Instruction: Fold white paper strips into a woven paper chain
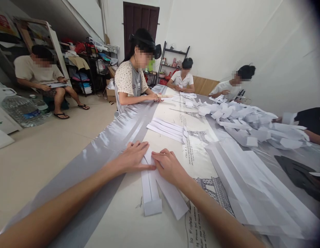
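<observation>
My left hand lies flat with fingers stretched out, pressing on the far end of a long white folded paper strip on the table. My right hand rests beside it on the same strip, fingers together and pressed down, its fingertips meeting those of the left hand. The strip runs toward me and ends in a folded-up flap. A second white strip lies under my right wrist, slanting right.
A stack of flat white strips lies farther up the table, and a big heap of folded white paper pieces fills the right side. The tablecloth shows Eiffel Tower prints. Several people sit around; one in a dotted top works opposite left.
</observation>
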### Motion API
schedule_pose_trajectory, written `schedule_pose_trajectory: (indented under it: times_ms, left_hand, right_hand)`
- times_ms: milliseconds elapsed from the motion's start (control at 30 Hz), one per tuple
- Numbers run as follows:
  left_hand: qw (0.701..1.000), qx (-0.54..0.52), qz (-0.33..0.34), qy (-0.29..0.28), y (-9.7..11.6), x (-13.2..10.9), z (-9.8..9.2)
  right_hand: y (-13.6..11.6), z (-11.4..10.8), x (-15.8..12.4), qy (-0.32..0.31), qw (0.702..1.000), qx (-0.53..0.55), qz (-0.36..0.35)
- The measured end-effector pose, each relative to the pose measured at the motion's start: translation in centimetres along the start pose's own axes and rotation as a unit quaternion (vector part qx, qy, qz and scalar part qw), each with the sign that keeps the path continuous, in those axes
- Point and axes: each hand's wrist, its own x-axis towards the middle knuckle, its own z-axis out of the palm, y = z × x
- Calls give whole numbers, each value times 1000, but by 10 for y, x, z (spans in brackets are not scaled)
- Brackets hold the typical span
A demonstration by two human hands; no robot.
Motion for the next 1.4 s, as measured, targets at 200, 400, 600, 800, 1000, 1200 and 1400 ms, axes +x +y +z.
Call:
schedule_pose_trajectory:
  times_ms: [200,400,600,800,1000,1200,1400]
  left_hand:
    - [1000,-25,-2,-16,-8,0,4]
    - [999,-23,-13,39,-13,4,13]
    - [992,-40,55,108,-16,3,19]
    - [973,-110,175,99,-18,7,16]
    - [975,-139,145,96,-16,11,10]
    - [980,-118,124,97,-10,8,10]
    - [945,-302,-5,122,8,4,-12]
  right_hand:
    - [-3,-17,-15,-30,999,18,21]
    - [-5,-7,-53,-8,996,79,29]
    - [14,-3,-72,31,996,89,-3]
    - [56,-8,-78,84,991,80,-61]
    - [49,-17,-81,298,943,146,13]
    - [29,-10,-82,244,920,286,115]
    - [21,-8,-77,237,811,468,260]
